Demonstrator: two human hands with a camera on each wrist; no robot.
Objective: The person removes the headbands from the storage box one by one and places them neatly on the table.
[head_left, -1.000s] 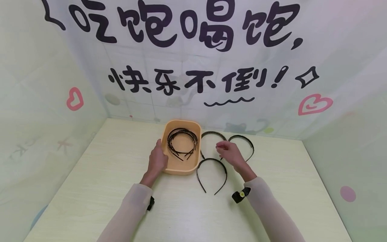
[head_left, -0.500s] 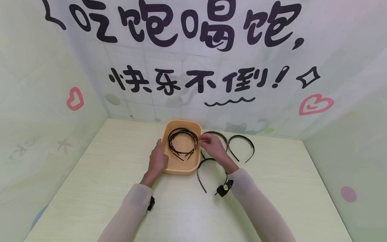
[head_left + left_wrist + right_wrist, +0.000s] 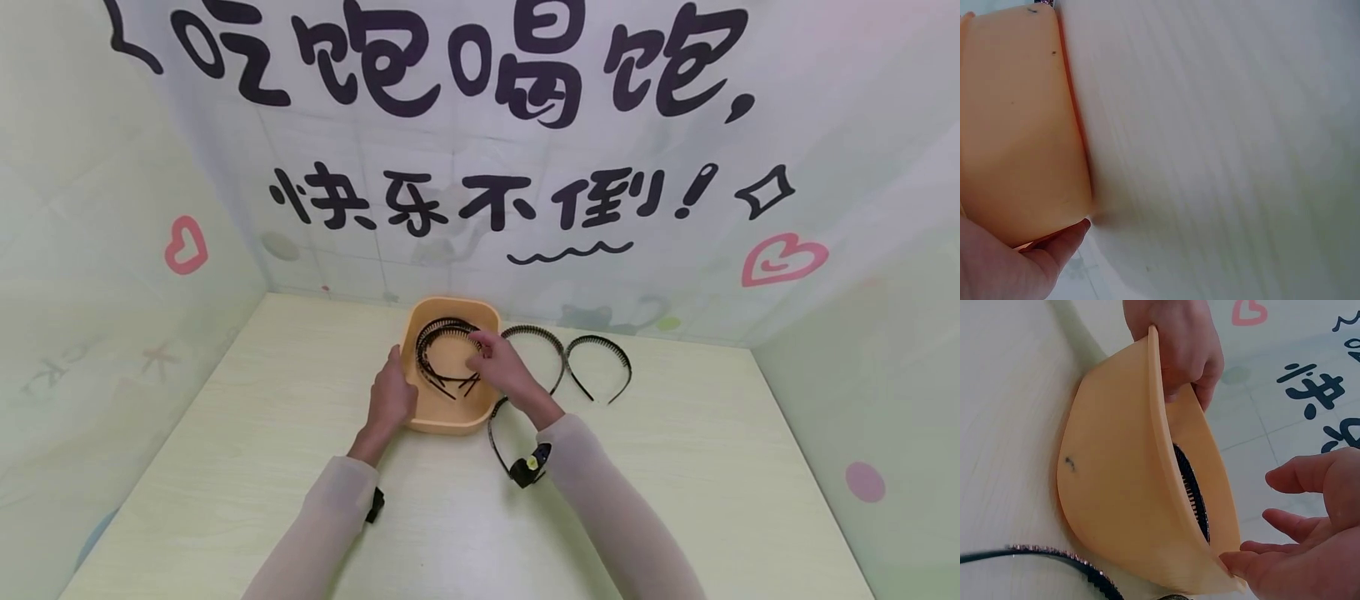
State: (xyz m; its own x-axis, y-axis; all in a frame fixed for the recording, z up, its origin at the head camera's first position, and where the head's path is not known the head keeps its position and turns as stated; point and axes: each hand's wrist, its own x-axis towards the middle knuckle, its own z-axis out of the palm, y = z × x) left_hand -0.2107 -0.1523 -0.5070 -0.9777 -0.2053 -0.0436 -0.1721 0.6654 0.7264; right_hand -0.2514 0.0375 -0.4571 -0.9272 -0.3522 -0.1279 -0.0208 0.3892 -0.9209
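Observation:
My left hand [image 3: 392, 393] grips the left side of a pale orange plastic box [image 3: 444, 427], its thumb inside the rim in the right wrist view. Several black toothed headbands [image 3: 450, 325] lie overlapped in the box. Over the box's right side hovers my right hand [image 3: 504, 365], its thumb and fingers apart and nothing visible between them; in the right wrist view a fingertip [image 3: 1235, 559] is right at the rim. Just right of the box lies a black headband [image 3: 551, 335], and another headband [image 3: 493, 437] is partly hidden beneath my right wrist.
Farther right on the light wood-grain table [image 3: 735, 467] lies one more black headband [image 3: 600, 340]. A printed curtain wall [image 3: 480, 275] stands close behind the box, and side walls border the table.
My right hand has moved left from above the headbands on the table, past the box's right rim, to over the box. My left hand and the box have stayed in place.

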